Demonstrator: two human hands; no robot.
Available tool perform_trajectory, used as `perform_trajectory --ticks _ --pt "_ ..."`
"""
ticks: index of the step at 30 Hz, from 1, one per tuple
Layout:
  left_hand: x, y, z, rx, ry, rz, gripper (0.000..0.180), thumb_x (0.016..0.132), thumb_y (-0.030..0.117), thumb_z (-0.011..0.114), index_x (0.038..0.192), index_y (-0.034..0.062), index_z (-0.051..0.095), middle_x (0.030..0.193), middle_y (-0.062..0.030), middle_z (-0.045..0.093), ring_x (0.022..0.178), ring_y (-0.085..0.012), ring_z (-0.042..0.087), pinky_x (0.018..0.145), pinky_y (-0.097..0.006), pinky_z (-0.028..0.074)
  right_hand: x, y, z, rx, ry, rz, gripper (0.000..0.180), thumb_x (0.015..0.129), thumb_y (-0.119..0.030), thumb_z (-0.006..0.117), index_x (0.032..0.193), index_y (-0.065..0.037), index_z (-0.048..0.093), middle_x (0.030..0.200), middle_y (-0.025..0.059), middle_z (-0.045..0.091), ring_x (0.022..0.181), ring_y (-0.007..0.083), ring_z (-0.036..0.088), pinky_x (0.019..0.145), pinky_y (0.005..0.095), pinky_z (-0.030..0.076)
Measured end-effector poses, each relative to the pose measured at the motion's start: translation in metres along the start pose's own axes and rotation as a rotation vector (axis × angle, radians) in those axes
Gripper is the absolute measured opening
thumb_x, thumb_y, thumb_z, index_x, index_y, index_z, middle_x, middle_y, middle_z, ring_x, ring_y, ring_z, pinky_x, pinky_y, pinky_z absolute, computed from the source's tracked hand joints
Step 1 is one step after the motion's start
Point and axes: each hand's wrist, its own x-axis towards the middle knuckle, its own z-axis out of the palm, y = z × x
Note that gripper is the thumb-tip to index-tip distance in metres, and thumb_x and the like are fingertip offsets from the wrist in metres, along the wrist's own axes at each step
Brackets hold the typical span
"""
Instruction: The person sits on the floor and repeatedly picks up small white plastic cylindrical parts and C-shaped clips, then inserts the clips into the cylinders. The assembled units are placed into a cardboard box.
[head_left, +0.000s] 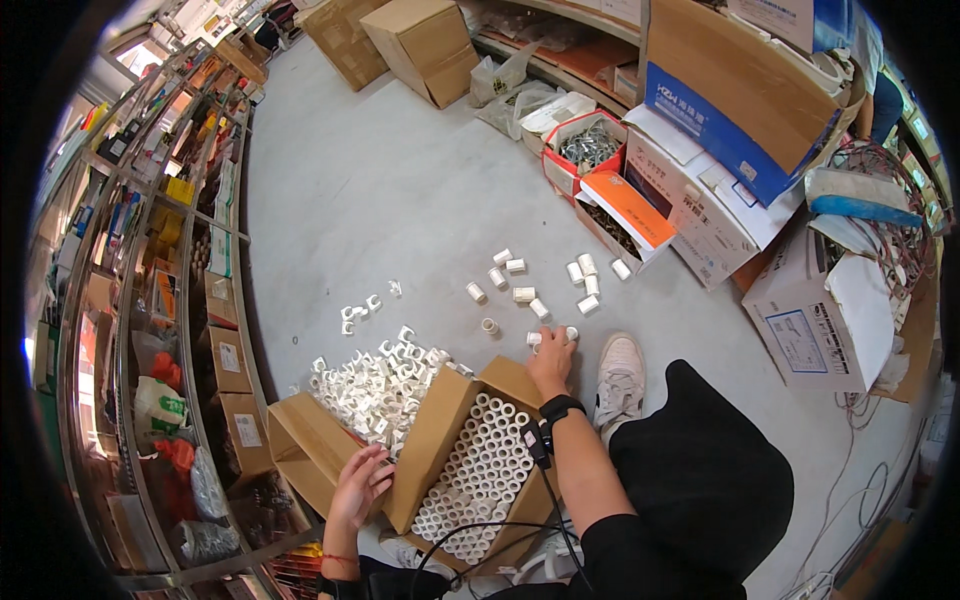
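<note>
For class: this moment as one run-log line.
Left hand: at brown cardboard box | right hand: at white plastic cylinders, grey floor | box: rows of white plastic tubes | beside box: heaped white plastic clips

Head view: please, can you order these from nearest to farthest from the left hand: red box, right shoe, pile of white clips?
1. Pile of white clips: just beyond the left hand.
2. Right shoe: just right of the right hand.
3. Red box: farther ahead, right.

The blue box (712, 128) bears white lettering (690, 112), the white carton (690, 200) below dark print (703, 214).
</note>
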Motion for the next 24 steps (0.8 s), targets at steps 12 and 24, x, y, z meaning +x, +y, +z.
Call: perform_trajectory --ticks 12,24 --pt "-0.065 0.023 -0.027 -0.228 0.107 0.222 0.025 0.085 0.015 0.045 0.109 0.0063 0.045 0.106 -0.0071 0.051 0.091 -0.0202 0.055 0.072 -0.029 0.047 0.004 0.011 0.011 -0.117 0.04 -0.101 0.032 0.062 -0.009 0.065 0.092 -0.011 0.054 0.106 0.0061 0.042 0.096 0.0339 0.042 0.076 0.0368 0.044" --pt "-0.14 -0.005 -0.044 -0.571 0.126 0.403 0.025 0.084 0.015 0.046 0.107 0.0053 0.045 0.105 -0.0074 0.051 0.092 -0.0224 0.054 0.072 -0.029 0.046 0.023 -0.004 -0.027 0.063 0.193 -0.358 0.024 0.052 -0.011 0.067 0.072 -0.005 0.056 0.086 0.0104 0.047 0.075 0.0316 0.049 0.067 0.0385 0.043"
